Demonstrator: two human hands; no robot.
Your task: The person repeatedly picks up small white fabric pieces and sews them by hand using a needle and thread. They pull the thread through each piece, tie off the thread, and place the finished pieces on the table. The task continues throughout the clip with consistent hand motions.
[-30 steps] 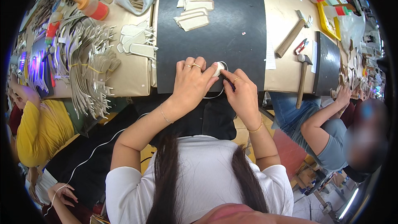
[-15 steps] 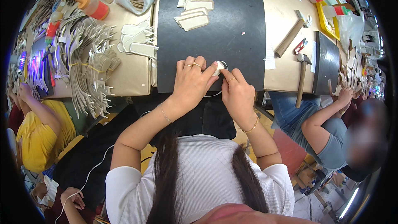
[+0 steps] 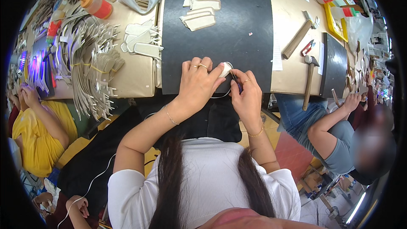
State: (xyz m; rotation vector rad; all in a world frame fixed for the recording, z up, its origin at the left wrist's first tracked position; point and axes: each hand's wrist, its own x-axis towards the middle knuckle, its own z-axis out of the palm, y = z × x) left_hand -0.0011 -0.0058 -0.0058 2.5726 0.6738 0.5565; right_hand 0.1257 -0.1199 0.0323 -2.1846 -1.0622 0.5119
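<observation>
Near the front edge of the black mat [image 3: 203, 46], my left hand [image 3: 195, 79] grips a small cream-coloured piece [image 3: 226, 68], with thumb and fingertips on it. A thin white cord [image 3: 221, 97] loops round from this piece and down past the mat's edge. My right hand [image 3: 246, 95] is closed beside it, pinching a small slim tool with a dark tip [image 3: 232, 75] that points at the piece. A bit of purple shows between those fingers; the rest of the tool is hidden, so its kind is unclear.
Two small stacks of beige padded pieces [image 3: 200, 19] lie on the mat's far part. To the left are bundled beige straps [image 3: 91, 70] and white tabs [image 3: 142, 38]. Hammers [image 3: 310, 70] and red-handled snips [image 3: 308, 48] lie right. Co-workers sit on both sides.
My right hand has turned and shifted slightly right, and a small dark-tipped tool now shows in its fingers. My left hand stays on the cream piece.
</observation>
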